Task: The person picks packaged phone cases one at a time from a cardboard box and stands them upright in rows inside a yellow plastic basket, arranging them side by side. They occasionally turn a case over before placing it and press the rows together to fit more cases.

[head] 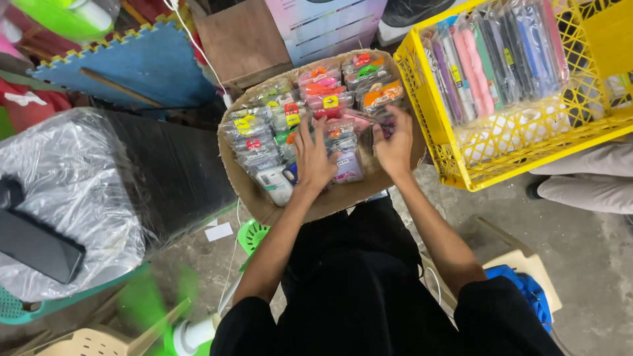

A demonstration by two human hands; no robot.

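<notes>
Both hands are reaching down into a cardboard box [264, 198] resting on the person's lap. Left hand [315, 158] is lying w/ fingers spread apart, palm down, pressing on the small clear-wrapped packets [283, 118] near the box's middle; the grip isn't clamped on anything, it's just flattening or riffling the rows. Right hand [394, 148] is curling its fingers together around a packet at the right side of the box, but which 1 exactly is hidden by the fingers. Packets are standing in tight rows, coloured labels up, prob. so each kind is readable at a glance; the box is sitting on the knees so both hands are staying free to sort.

Just beside the box on the right, a yellow crate [461, 158] is holding phone cases in clear sleeves [494, 59], standing on edge. To the left, a bundle covered in plastic sheet [72, 191] is carrying a dark phone [36, 245]. A blue foam mat [151, 66] is leaning behind, well apart from the hands. Another person's legs [587, 178] are showing at the far right edge.
</notes>
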